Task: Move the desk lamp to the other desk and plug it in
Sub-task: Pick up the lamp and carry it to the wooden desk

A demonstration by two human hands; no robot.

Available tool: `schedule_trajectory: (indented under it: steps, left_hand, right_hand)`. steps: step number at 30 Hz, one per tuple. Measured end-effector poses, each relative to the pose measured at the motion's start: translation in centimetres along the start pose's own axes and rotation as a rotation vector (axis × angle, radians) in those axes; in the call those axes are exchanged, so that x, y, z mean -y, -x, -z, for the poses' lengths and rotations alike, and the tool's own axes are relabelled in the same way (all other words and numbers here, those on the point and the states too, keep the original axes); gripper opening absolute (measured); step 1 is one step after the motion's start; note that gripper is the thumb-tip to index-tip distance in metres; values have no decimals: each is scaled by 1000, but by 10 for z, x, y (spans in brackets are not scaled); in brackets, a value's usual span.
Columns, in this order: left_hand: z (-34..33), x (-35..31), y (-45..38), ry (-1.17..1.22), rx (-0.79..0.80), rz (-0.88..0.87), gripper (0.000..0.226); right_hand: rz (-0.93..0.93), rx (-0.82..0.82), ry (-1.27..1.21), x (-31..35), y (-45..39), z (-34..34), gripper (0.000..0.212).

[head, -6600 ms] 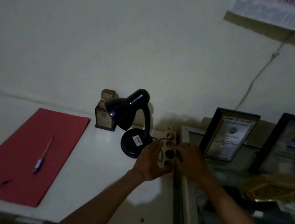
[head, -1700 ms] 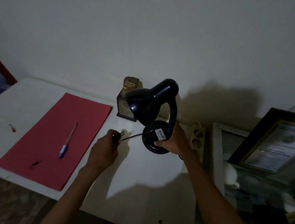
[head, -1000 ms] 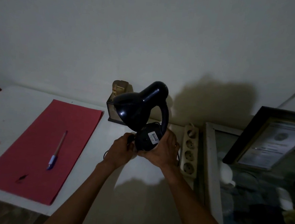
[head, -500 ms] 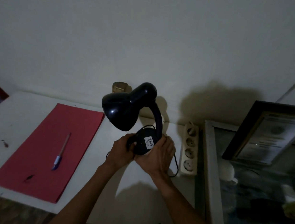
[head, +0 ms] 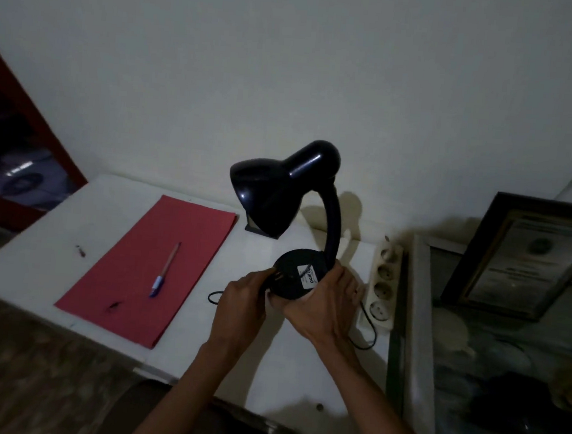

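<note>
lamp [head: 288,196] mid-frame, base clasped by my right hand [head: 322,305]; left hand [head: 242,300] pinches its plug; i'd carry it level, cord gathered.

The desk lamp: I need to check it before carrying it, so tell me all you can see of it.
The desk lamp is glossy black, with a bell shade, curved neck and round base bearing a white label. It is unlit and lifted off the white desk, shade tilted left. The left hand and right hand grip its base; its black cord trails below.
</note>
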State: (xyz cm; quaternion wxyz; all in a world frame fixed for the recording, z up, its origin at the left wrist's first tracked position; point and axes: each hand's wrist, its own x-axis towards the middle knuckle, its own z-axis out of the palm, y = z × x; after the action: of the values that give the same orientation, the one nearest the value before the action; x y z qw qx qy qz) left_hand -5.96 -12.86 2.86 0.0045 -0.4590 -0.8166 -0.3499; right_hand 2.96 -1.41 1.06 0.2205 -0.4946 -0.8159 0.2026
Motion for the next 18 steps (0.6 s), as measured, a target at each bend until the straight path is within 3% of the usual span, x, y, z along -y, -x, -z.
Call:
schedule_trajectory:
  steps: [10,18]
  left_hand:
    - [22,-31,104,54,9,-31,51]
    - [36,-34,175,141,107,-127,55]
  right_hand:
    - [83,9,-56,-28,97,38,124]
    - [-37,-34,-57,-39,194,75,123]
